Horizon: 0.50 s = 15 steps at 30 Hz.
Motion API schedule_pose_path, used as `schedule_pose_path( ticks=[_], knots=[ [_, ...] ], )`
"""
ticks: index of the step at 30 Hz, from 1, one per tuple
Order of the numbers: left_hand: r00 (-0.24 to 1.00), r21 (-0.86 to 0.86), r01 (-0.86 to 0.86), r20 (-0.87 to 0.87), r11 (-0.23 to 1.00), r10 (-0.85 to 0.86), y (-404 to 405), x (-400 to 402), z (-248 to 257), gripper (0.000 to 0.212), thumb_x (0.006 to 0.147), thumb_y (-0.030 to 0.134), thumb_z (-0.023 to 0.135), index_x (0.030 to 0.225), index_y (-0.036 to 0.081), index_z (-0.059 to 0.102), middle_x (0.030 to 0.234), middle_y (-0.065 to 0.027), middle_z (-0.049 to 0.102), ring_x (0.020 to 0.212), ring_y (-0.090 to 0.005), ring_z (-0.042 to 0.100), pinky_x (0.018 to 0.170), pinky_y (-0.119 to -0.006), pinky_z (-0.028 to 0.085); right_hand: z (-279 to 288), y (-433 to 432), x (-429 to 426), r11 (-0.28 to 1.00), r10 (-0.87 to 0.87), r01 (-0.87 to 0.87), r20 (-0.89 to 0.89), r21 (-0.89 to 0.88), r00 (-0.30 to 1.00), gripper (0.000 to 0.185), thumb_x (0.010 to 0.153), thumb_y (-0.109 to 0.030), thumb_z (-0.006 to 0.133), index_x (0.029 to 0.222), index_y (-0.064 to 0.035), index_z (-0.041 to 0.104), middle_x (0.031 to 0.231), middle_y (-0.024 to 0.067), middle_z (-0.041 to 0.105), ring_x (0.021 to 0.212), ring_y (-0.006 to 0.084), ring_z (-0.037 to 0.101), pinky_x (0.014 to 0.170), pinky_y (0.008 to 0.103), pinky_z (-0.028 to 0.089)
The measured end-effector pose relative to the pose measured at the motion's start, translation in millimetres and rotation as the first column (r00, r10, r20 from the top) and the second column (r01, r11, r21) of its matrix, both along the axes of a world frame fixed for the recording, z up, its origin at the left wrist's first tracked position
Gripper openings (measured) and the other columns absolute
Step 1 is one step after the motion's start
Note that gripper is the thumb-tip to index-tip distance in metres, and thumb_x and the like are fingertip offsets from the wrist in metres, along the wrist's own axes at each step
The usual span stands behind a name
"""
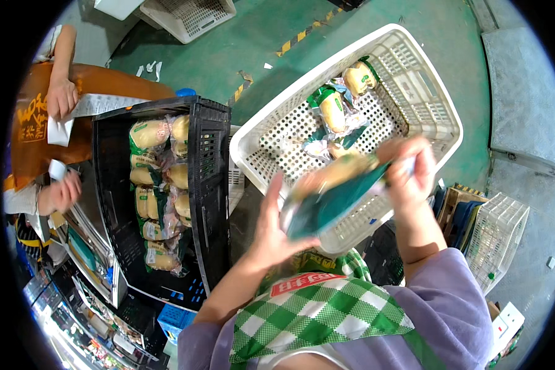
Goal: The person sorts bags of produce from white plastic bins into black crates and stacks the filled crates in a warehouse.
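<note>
A plastic pack of pale yellow food [340,196], green on one side and blurred by motion, is tilted between my two hands over the near rim of a white perforated basket [414,95]. My right hand [409,173] grips its upper right end; something small and white shows at those fingers. Around the lower left end, my left hand [273,231] has its thumb and fingers spread wide. Inside the basket lie several similar packs [333,111], loosely heaped. On my left, a black plastic crate [210,185] holds two columns of these packs [150,134].
Beyond the black crate, another person's hands [62,99] handle a long white paper strip [108,106]. White crates stand at the right [497,236] and top [194,21]. A blue crate [173,321] sits low left. Striped tape [300,39] marks the green floor.
</note>
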State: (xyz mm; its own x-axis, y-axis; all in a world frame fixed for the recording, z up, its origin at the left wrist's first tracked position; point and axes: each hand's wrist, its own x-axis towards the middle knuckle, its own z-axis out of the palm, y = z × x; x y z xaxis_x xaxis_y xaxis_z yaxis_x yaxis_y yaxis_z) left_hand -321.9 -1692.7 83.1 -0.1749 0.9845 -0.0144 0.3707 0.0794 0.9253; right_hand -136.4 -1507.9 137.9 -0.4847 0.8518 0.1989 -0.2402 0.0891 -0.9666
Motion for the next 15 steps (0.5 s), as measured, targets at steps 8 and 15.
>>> schedule_pose_path(
  ticks=[8, 15],
  knots=[
    [0.507, -0.181, -0.215, 0.819, 0.96, 0.268, -52.3, 9.2, -18.0, 0.075, 0.069, -0.005, 0.071, 0.135, 0.001, 0.036, 0.129, -0.0145, 0.048, 0.122, -0.0294, 0.05, 0.104, -0.042, 0.04, -73.5, 0.1, -60.5, 0.797, 0.435, -0.463, -0.164, -0.388, 0.885, 0.041, 0.094, -0.046, 0.053, 0.092, -0.0047, 0.051, 0.085, 0.0106, 0.061, 0.08, 0.0186, 0.059, 0.071, 0.03, 0.048],
    [0.376, -0.385, -0.288, 0.797, 0.877, 0.473, -112.9, -36.8, 3.4, 0.083, 0.064, 0.014, 0.083, 0.135, 0.007, 0.041, 0.133, -0.008, 0.046, 0.123, -0.0259, 0.046, 0.102, -0.044, 0.04, -429.3, 166.4, 74.6, 0.959, -0.184, 0.222, 0.983, 0.179, -0.001, 0.073, 0.073, -0.052, 0.07, 0.125, -0.0026, 0.055, 0.109, 0.0199, 0.066, 0.102, 0.0299, 0.064, 0.087, 0.0402, 0.049]
  ],
)
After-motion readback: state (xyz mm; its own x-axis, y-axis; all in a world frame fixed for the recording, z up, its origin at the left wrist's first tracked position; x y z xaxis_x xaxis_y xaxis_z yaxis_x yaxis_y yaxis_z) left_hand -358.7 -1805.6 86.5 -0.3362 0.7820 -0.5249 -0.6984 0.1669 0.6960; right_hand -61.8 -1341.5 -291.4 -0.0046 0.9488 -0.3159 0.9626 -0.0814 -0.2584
